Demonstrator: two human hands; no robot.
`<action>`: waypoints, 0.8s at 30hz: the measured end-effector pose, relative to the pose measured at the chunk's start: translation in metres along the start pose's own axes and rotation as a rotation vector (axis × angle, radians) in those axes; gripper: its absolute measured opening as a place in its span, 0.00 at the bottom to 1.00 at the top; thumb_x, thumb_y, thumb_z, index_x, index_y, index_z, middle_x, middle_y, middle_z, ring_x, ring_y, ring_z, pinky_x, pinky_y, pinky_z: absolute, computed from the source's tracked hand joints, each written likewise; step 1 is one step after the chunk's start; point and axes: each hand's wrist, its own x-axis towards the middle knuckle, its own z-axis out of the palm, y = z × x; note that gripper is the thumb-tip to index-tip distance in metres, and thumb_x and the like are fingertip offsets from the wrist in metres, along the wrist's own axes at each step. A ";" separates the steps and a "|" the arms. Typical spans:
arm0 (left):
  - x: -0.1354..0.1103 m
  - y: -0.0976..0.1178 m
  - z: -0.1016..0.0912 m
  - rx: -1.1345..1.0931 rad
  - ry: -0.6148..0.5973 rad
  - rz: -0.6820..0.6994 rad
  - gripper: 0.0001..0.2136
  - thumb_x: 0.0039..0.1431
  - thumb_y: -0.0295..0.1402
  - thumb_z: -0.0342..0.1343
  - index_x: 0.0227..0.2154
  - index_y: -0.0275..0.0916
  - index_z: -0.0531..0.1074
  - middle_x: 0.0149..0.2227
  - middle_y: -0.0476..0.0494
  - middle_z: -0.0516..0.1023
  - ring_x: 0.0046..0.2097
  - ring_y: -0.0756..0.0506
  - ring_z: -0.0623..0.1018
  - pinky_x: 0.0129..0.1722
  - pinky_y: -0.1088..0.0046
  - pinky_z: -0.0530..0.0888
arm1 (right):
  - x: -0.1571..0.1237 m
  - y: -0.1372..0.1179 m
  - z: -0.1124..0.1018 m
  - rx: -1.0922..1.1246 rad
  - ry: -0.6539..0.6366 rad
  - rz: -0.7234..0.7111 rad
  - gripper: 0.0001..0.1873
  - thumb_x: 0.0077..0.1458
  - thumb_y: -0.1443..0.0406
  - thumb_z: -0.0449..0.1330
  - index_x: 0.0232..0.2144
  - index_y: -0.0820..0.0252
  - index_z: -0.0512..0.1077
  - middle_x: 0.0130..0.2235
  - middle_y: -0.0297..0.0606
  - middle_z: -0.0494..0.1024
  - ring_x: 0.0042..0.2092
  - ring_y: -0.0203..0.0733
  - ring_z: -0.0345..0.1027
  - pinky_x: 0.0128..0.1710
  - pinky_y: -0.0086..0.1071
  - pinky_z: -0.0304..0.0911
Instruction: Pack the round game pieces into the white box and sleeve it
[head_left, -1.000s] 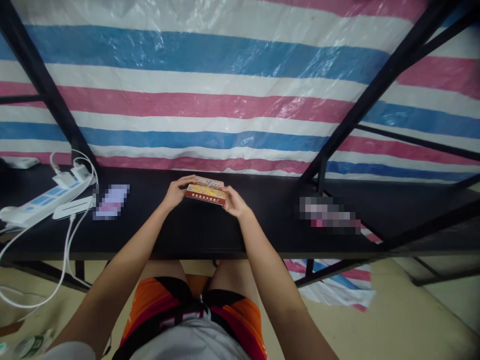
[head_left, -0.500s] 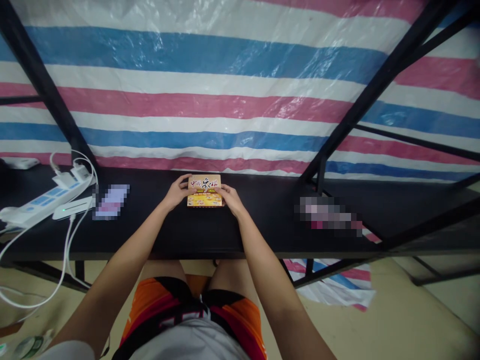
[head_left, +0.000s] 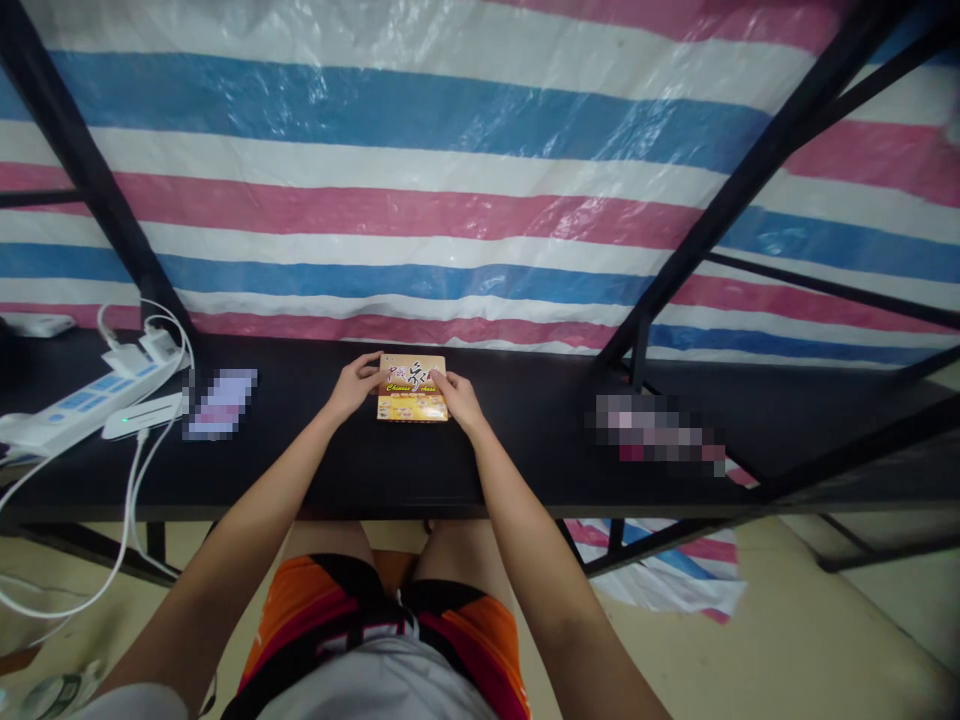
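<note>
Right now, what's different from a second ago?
The box has tipped and turned straighter: before, its brown side showed; now its top, with the words, faces the camera more fully. Nothing was grabbed or let go: the left hand and right hand both still hold it. The power strip stayed put.

We've one head-worn cam, facing forward and down: shirt (head_left: pixel 382 692) near at bottom edge, left hand (head_left: pixel 355 387) and right hand (head_left: pixel 459 400) mid-frame, desk (head_left: pixel 401 475) across full width, striped sheet (head_left: pixel 420 110) up top.
</note>
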 end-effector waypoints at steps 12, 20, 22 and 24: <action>0.008 -0.021 -0.010 0.406 -0.020 -0.002 0.21 0.38 0.38 0.67 0.39 0.37 0.77 0.25 0.44 0.78 0.31 0.41 0.78 0.36 0.68 0.73 | -0.002 0.004 -0.005 -0.541 -0.066 -0.011 0.25 0.55 0.48 0.53 0.42 0.60 0.74 0.40 0.49 0.77 0.46 0.53 0.69 0.48 0.41 0.60; 0.000 -0.011 -0.005 0.670 -0.011 0.089 0.20 0.43 0.41 0.63 0.39 0.37 0.79 0.22 0.45 0.75 0.28 0.42 0.75 0.35 0.69 0.69 | -0.003 0.004 -0.006 -0.583 -0.067 0.007 0.27 0.55 0.47 0.52 0.43 0.60 0.75 0.40 0.50 0.78 0.46 0.54 0.70 0.44 0.40 0.62; 0.000 -0.011 -0.005 0.682 0.003 0.090 0.20 0.44 0.42 0.62 0.39 0.36 0.78 0.22 0.45 0.75 0.27 0.42 0.74 0.34 0.70 0.69 | -0.002 0.005 -0.007 -0.527 -0.067 -0.011 0.26 0.55 0.47 0.52 0.44 0.59 0.75 0.41 0.49 0.78 0.46 0.53 0.70 0.45 0.39 0.62; 0.000 -0.011 -0.006 0.694 0.016 0.093 0.20 0.45 0.42 0.61 0.39 0.35 0.78 0.22 0.44 0.75 0.28 0.43 0.74 0.33 0.70 0.69 | -0.002 0.004 -0.007 -0.468 -0.062 -0.042 0.26 0.55 0.48 0.52 0.44 0.58 0.75 0.41 0.47 0.79 0.45 0.51 0.71 0.45 0.38 0.62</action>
